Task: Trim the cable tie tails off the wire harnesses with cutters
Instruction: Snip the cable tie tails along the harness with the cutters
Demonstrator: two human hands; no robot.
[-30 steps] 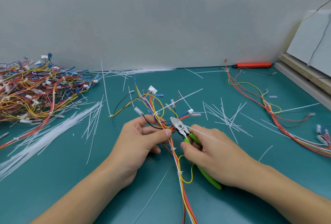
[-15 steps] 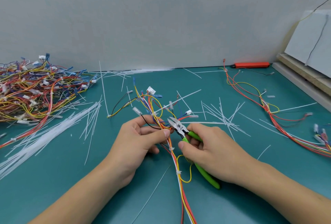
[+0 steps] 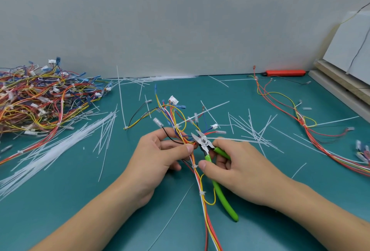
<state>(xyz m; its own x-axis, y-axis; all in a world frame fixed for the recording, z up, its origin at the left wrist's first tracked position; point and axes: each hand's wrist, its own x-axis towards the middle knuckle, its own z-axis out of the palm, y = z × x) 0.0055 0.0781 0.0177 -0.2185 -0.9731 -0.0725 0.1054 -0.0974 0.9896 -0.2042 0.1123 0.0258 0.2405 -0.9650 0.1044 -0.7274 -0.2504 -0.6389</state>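
My left hand [image 3: 160,154] pinches a multicoloured wire harness [image 3: 202,186] between thumb and fingers at the table's middle. My right hand [image 3: 236,168] grips green-handled cutters [image 3: 217,168], whose steel jaws stand slightly apart right beside the bundle near my left thumb. A long white cable tie tail [image 3: 240,140] runs from the harness to the right, over my right hand's fingers. Trimmed white ties ring the bundle lower down. The harness fans out into wires with white and blue connectors [image 3: 173,100] beyond my hands.
A big pile of harnesses [image 3: 36,102] lies at the left on the teal mat [image 3: 60,200]. Loose white tie tails [image 3: 60,146] are strewn about. Another harness [image 3: 300,122] lies at the right, an orange tool [image 3: 284,73] at the back, boards [image 3: 344,82] at the far right.
Both hands and the cutters have stayed nearly in place. The cutter jaws shifted slightly toward the bundle at my left thumb.
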